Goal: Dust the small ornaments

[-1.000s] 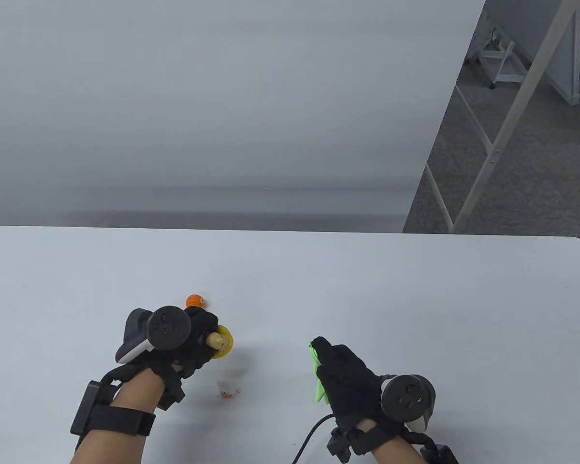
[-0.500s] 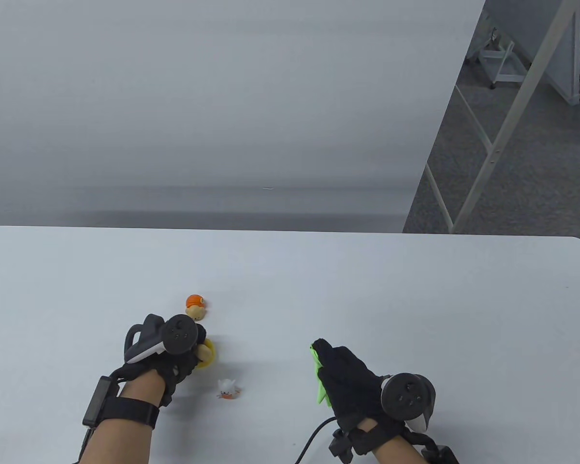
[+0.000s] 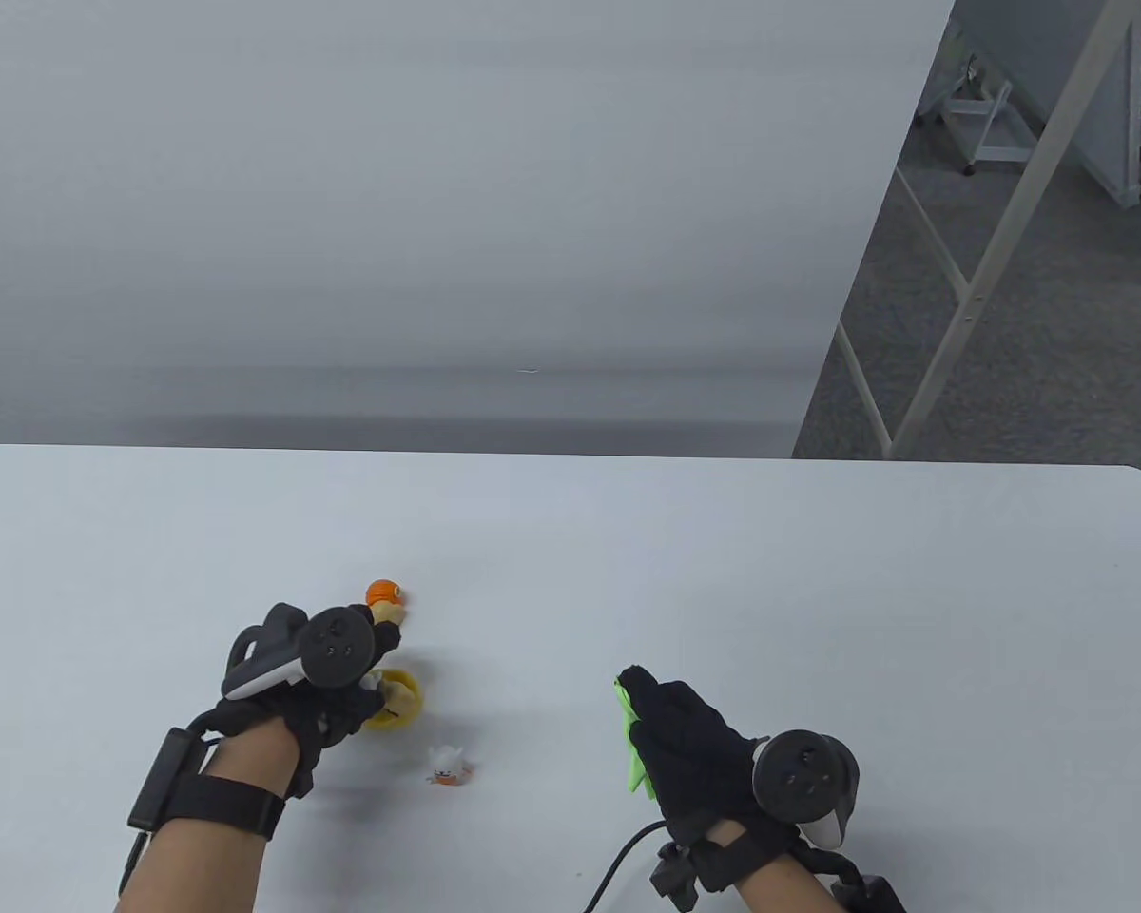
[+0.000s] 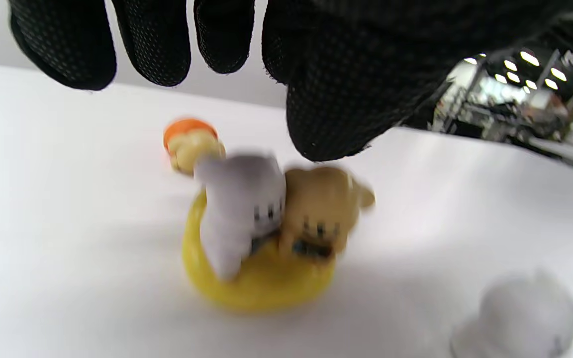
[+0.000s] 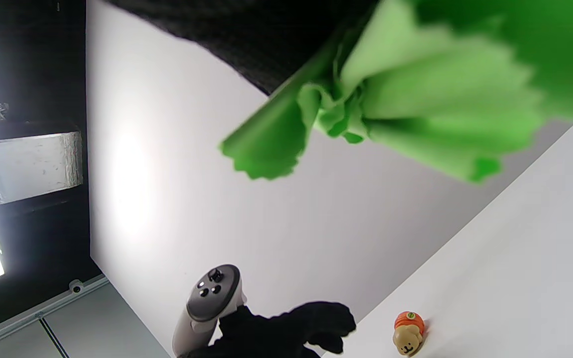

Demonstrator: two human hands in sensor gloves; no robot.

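Partly hidden under the left hand (image 3: 328, 680), the yellow ornament (image 3: 401, 701) sits on the table (image 3: 818, 590); the left wrist view, blurred, shows a white and a tan figure on its yellow base, with the gloved fingers (image 4: 326, 99) spread above it and not touching, so that hand is released. Just beyond it stands the orange-capped ornament (image 3: 383, 596), its lower half covered by the tracker in the table view. A small white ornament (image 3: 448, 763) stands near the yellow one, cut off at the corner of the left wrist view. The right hand (image 3: 694, 751) rests apart to the right, clenched around a green cloth (image 3: 630, 751), mostly concealed by the glove.
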